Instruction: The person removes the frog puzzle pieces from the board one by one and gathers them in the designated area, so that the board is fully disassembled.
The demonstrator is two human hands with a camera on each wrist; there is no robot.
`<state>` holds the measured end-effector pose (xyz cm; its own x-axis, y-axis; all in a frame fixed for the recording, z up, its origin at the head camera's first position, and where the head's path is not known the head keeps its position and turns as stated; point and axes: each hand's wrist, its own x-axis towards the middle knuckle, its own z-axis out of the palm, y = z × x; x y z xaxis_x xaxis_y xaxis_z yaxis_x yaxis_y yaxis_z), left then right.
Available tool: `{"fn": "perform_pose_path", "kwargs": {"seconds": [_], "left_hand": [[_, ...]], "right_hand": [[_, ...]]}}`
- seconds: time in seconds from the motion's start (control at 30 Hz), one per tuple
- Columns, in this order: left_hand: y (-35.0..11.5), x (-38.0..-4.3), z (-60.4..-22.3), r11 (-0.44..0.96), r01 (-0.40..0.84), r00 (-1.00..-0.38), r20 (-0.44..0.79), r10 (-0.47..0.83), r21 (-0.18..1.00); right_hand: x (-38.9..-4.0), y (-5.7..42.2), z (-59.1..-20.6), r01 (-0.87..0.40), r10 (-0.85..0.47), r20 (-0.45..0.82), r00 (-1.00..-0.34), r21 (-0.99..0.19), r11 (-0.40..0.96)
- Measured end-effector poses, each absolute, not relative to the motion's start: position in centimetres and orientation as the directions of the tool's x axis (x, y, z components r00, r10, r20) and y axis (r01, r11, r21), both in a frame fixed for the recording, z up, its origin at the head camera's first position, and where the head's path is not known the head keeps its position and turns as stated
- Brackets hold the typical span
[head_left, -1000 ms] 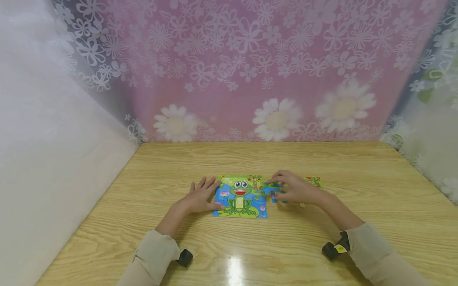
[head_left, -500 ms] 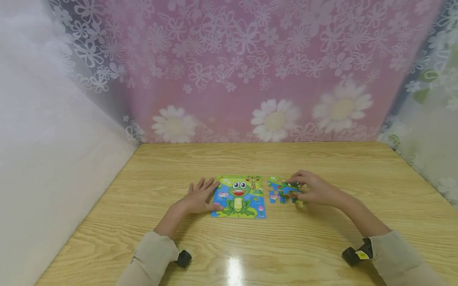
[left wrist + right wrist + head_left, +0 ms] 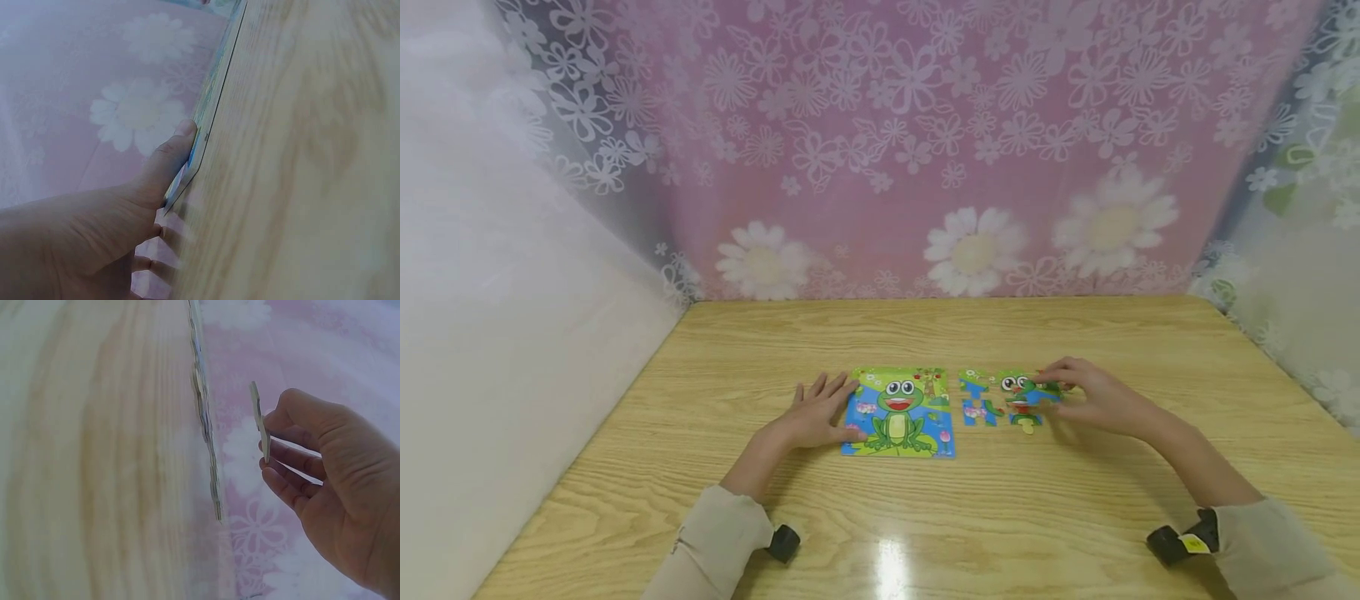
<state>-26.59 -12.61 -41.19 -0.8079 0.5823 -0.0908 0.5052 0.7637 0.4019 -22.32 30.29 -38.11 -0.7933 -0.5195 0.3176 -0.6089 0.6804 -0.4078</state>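
A square frog picture puzzle board (image 3: 898,427) lies flat on the table. My left hand (image 3: 812,419) rests at its left edge with fingers spread, and its thumb (image 3: 178,147) lies on the board's near corner. To the right of the board, my right hand (image 3: 1105,400) pinches a puzzle piece (image 3: 259,419) between thumb and fingertips. The right wrist view shows this piece lifted off the table, seen edge-on. Several loose puzzle pieces (image 3: 976,412) lie below and left of that hand, among them one with the frog's eyes (image 3: 1013,382). The held piece partly hides others.
The wood-grain table (image 3: 880,500) spreads around the board and pieces. A pink flowered curtain (image 3: 880,167) rises behind the table's far edge, and a pale sheet (image 3: 535,333) borders the left side. Light glares on the tabletop near the front.
My right hand has moved to the right with a puzzle piece, uncovering several loose pieces beside the board. My left hand has stayed at the board's edge.
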Motion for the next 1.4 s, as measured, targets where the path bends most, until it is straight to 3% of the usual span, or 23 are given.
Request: {"fn": "perform_pose_path", "kwargs": {"seconds": [0.43, 1.4], "left_hand": [[-12.6, -26.3, -40.8, 0.763, 0.504, -0.808, -0.091, 0.582, 0.404], [-12.6, -26.3, -40.9, 0.765, 0.503, -0.81, -0.089, 0.58, 0.403]], "right_hand": [[-21.7, 32.3, -38.5, -0.497, -0.459, 0.198, -0.866, -0.436, 0.75], [-21.7, 33.6, -40.6, -0.534, -0.495, 0.206, -0.844, -0.414, 0.737]]}}
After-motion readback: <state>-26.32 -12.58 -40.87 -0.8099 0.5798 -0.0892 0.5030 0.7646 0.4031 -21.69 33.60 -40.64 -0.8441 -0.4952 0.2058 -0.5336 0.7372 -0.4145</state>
